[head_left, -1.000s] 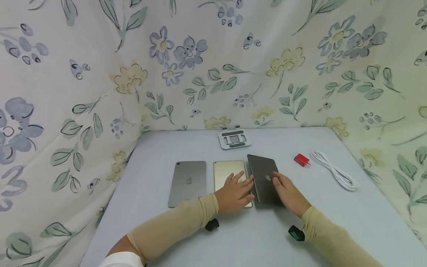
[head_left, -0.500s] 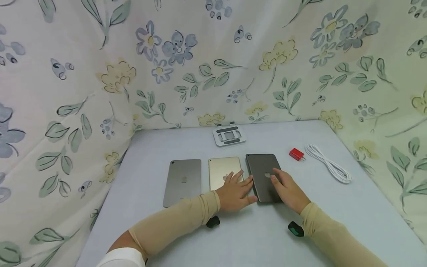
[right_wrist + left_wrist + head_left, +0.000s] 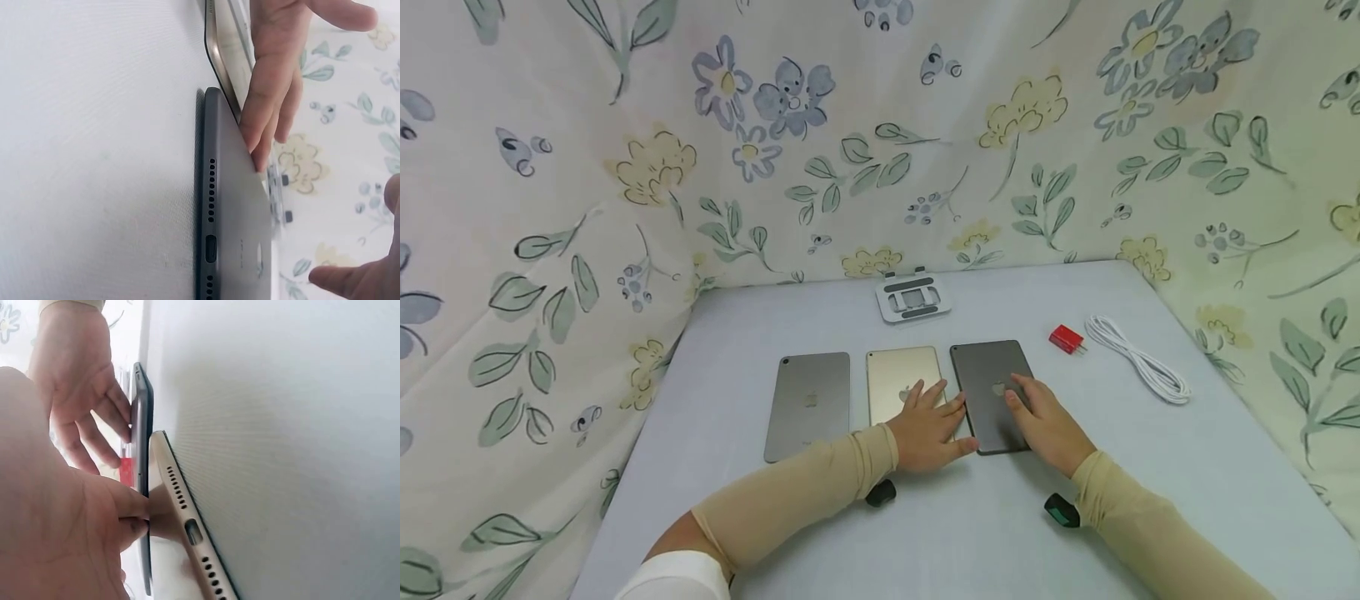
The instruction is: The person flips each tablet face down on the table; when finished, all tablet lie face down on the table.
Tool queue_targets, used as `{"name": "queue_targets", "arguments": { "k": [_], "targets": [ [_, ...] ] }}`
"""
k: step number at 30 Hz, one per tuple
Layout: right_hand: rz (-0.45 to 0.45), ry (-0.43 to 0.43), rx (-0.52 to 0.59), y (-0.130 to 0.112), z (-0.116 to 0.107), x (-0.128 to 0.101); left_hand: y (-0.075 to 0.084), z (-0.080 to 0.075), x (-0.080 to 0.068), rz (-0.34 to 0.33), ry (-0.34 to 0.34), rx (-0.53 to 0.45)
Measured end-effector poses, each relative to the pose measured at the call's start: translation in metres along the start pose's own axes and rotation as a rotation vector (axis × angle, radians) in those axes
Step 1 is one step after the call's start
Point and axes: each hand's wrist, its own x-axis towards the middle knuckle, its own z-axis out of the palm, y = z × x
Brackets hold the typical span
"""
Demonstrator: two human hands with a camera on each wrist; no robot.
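A dark grey tablet (image 3: 992, 396) lies back up on the table, its rear logo showing. My left hand (image 3: 928, 433) is spread over the lower right of the gold tablet (image 3: 898, 379); its fingertips reach the dark tablet's left edge. On the other side, my right hand (image 3: 1052, 425) is at the dark tablet's right edge, with fingers extended. The right wrist view shows the port and speaker holes on the dark tablet's (image 3: 219, 187) near edge, and my left fingers touching its side. A lighter grey tablet (image 3: 808, 408) lies further left, partly behind my left sleeve.
A white-and-grey folding stand (image 3: 913, 298) lies at the back of the table. To the right are a red charger plug (image 3: 1067, 339) and a coiled white cable (image 3: 1138, 358). Floral cloth (image 3: 850, 125) hangs behind and along the sides.
The dark grey tablet was tilted with its left side raised; it has come down flat on the table between my hands. The head view has shifted slightly.
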Motion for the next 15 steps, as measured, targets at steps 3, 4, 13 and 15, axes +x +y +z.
{"name": "queue_targets", "arguments": {
  "k": [3,4,13,15],
  "targets": [
    [-0.005,0.005,-0.022,-0.0006,0.0008,0.0000,0.0021,-0.0024,0.0001,-0.008,-0.011,0.034],
    [-0.006,0.007,-0.027,-0.0007,0.0012,0.0000,0.0028,-0.0031,-0.0001,-0.011,-0.016,0.040],
    [-0.005,0.013,-0.047,0.0001,0.0037,0.0007,0.0036,-0.0048,0.0004,-0.021,-0.027,0.036],
    [-0.006,0.010,-0.059,0.0007,0.0036,0.0009,0.0031,-0.0046,0.0017,-0.016,-0.029,0.049]
  ]
}}
